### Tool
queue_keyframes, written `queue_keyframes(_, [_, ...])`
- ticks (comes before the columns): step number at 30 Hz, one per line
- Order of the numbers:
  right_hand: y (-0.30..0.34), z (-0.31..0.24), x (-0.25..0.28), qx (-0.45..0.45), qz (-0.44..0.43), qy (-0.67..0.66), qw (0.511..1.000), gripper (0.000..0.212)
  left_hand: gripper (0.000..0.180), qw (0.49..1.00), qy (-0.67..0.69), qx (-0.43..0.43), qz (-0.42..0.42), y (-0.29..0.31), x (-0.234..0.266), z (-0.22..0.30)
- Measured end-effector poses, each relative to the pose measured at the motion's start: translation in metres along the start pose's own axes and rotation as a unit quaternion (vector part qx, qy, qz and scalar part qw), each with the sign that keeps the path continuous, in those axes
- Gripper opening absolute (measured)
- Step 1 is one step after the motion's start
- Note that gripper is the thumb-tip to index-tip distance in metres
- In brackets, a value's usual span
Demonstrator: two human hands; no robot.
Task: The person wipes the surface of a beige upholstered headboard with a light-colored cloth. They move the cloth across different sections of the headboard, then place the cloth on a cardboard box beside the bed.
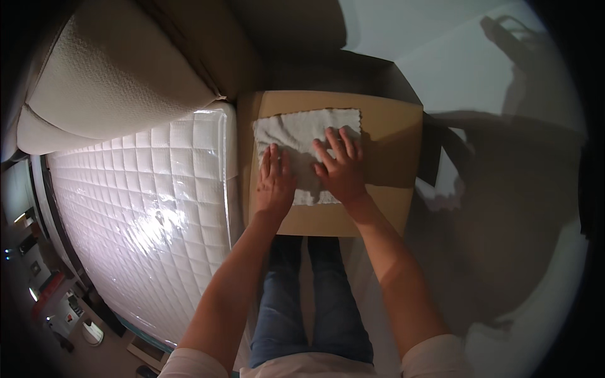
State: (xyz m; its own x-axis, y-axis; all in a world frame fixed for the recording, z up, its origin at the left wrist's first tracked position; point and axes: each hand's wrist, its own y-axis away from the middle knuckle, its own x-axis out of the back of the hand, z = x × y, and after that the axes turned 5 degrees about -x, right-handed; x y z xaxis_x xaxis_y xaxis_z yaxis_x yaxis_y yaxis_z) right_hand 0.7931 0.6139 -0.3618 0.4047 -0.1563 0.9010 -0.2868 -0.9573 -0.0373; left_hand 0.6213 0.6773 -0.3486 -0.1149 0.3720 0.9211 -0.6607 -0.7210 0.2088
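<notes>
**Both hands flat on cloth, cloth on box top**

Cloth (302, 148): small, grey-white, zigzag-cut edges, lying flat on top of cardboard box (391, 126). Sits toward the box's left-far part; bare cardboard to the right and along the near edge. Long axis roughly left-right, slightly crumpled, near-left corner hidden under the hands.

Left hand (275, 183): palm down on cloth's near-left part, fingers (273, 157) held close together, pointing away from the body. Not pinching anything.

Right hand (340, 170): palm down on cloth's middle-right, fingers (337, 142) spread, tips near the far-right corner. Also no pinch, just pressing flat. Thumb points in toward the left hand; the two hands are just beside each other, not overlapping.

R hand covers more cloth and is nearer its far edge; L hand nearer the near-left edge. Most free cloth lies beyond and left of the fingertips.

Surface: box top flat, rigid-looking, plain brown.

Room: mattress (145, 208) in clear plastic wrap just left of box, cushion (113, 69) propped at its far end. Pale floor (454, 69) to the right, heavy shadows. Person stands close to box, jeans (309, 302) visible below.
</notes>
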Motion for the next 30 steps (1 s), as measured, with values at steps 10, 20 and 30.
queue_keyframes(10, [0.105,0.056,0.044,-0.155,-0.026,0.050,0.986,0.057,0.050,0.987,0.035,-0.155,-0.016,0.020,-0.036,0.077])
queue_keyframes(20, [0.219,-0.005,0.039,-0.290,-0.037,-0.103,0.951,0.046,0.045,0.969,0.065,-0.213,-0.103,0.110,-0.039,0.059])
queue_keyframes(30, [0.214,0.031,0.036,-0.428,0.083,-0.162,0.885,0.033,0.048,0.983,0.083,-0.082,-0.143,0.044,-0.046,0.095])
